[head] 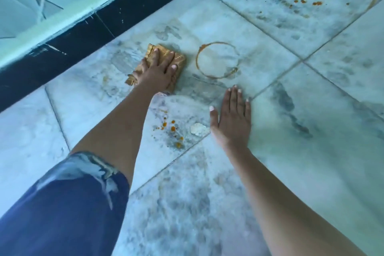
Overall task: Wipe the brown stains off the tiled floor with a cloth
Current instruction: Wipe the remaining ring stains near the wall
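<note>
While left hand (158, 68) presses flat on cloth (178, 59), ring stain (217, 60) beside, right hand (232, 114) spread.

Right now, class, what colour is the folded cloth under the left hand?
Tan-brown cloth, seen in the head view.

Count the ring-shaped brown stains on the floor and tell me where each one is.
2. A small full ring lies just right of the cloth under the left hand. A larger broken ring sits on the far-right tile at the frame's top edge. Others may lie out of view.
</note>
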